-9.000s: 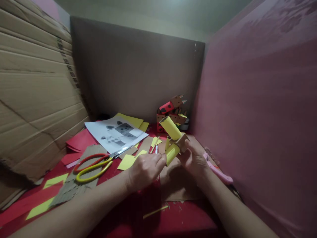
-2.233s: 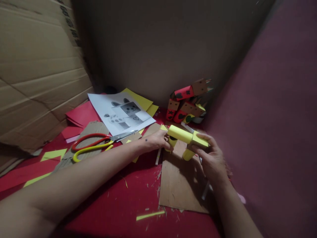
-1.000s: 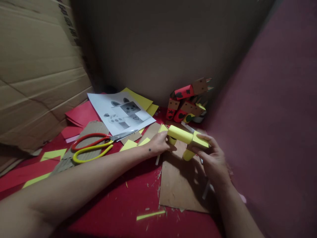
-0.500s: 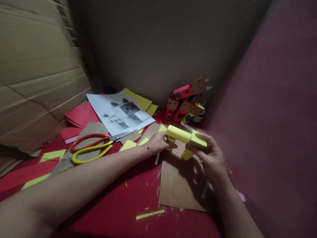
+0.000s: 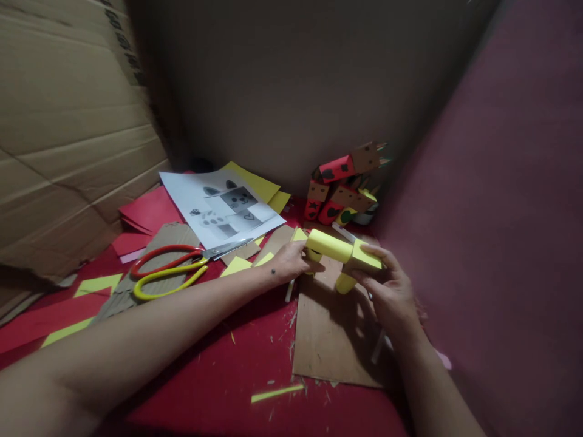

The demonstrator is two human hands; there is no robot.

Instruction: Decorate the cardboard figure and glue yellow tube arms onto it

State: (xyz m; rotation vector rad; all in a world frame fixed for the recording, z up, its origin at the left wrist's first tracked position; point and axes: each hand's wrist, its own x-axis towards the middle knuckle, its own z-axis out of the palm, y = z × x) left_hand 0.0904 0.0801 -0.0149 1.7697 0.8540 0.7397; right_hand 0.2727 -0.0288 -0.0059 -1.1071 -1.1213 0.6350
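A yellow paper-covered figure (image 5: 331, 246) is held up over a flat piece of brown cardboard (image 5: 328, 340). It has a long rounded tube, a boxy block at its right end and a shorter leg-like tube below. My left hand (image 5: 294, 261) grips the left end, its fingertips partly hidden behind the paper. Thumb and fingers of my right hand (image 5: 389, 279) close on the boxy right end. Scissors (image 5: 204, 258) with one red and one yellow handle lie left of my left hand, blades pointing right.
A printed sheet with an animal drawing (image 5: 218, 209) lies beyond the scissors, over yellow paper (image 5: 255, 185). Red and brown animal-shaped holders (image 5: 337, 167) with pencils stand at the back. Red paper (image 5: 150, 212) lies left. A cardboard wall (image 5: 68, 139) borders the left, a pinkish wall (image 5: 492, 243) the right.
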